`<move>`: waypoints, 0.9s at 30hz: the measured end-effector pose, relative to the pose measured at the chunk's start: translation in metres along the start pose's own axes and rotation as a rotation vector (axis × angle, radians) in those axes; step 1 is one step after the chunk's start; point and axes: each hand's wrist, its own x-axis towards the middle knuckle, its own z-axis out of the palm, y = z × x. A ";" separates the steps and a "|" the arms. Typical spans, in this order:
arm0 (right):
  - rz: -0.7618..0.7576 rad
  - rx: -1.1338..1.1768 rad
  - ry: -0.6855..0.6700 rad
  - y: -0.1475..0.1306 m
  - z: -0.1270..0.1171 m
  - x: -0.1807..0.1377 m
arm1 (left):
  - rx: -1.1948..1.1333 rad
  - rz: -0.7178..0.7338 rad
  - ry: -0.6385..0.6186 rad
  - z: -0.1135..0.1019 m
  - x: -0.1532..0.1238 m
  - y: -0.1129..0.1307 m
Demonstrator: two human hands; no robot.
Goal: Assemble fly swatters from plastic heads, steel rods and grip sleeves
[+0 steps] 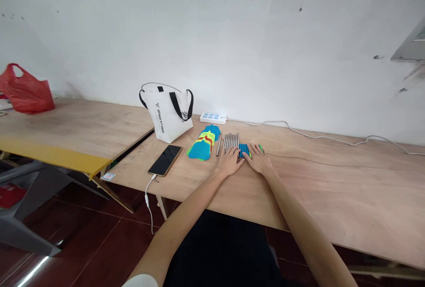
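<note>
My left hand (228, 162) lies with its fingers stretched out over the near ends of a row of thin grey metal-looking rods (231, 140). To its right, my right hand (260, 160) rests flat, fingers extended, on a row of blue tube-like pieces (244, 149); bits of yellow and green show beside its fingers. One single rod (218, 145) sits apart, left of the row. Further left is an overlapping pile of flat blue, yellow and red cut-out pieces (200, 149). The fingers partly cover the rods and the tube-like pieces.
A black phone (165, 160) on a white charging cable lies at the left. Behind it stands a white bag (169, 116) with black handles. A power strip (213, 118) sits by the wall, its cord running right. A red plastic bag (28, 92) is on the neighbouring table.
</note>
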 end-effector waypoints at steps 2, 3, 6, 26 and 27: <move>0.002 -0.003 -0.003 -0.002 0.000 0.000 | 0.006 -0.012 0.004 0.000 0.000 0.001; 0.003 -0.004 -0.004 -0.002 -0.001 0.000 | 0.009 -0.019 0.007 0.000 0.000 0.001; 0.011 -0.007 -0.007 -0.006 -0.002 0.000 | 0.013 -0.041 0.019 -0.001 -0.001 0.002; 0.018 -0.009 -0.018 -0.024 -0.006 0.003 | 0.044 -0.114 0.006 -0.004 -0.002 0.006; 0.015 -0.008 -0.013 -0.025 -0.006 0.003 | 0.046 -0.114 0.005 -0.004 -0.002 0.006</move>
